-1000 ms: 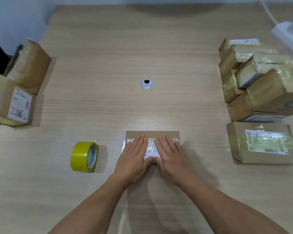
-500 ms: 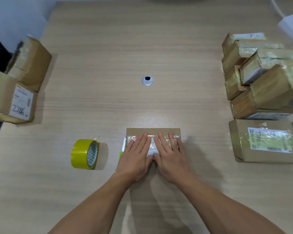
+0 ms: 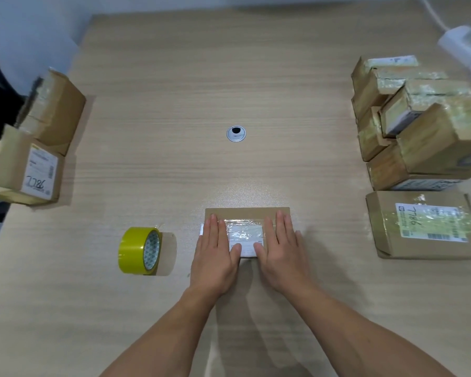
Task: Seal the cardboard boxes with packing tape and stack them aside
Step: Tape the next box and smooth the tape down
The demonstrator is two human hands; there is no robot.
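Both hands lie flat with fingers straight, pressing down on the small cardboard box (image 3: 246, 213) on the desk (image 3: 174, 91) in front of the person: the left hand (image 3: 215, 257) on its left part, the right hand (image 3: 280, 254) on its right, and the clear tape strip (image 3: 244, 232) showing between them. The strip looks wrinkled (glare makes this hard to judge), so uneven pressure could trap creases or leave its ends loose. The yellow tape roll (image 3: 139, 250) stands on edge just to the left and could roll if nudged. The sealed pile (image 3: 419, 126) on the right looks uneven, so adding this box carelessly might topple it.
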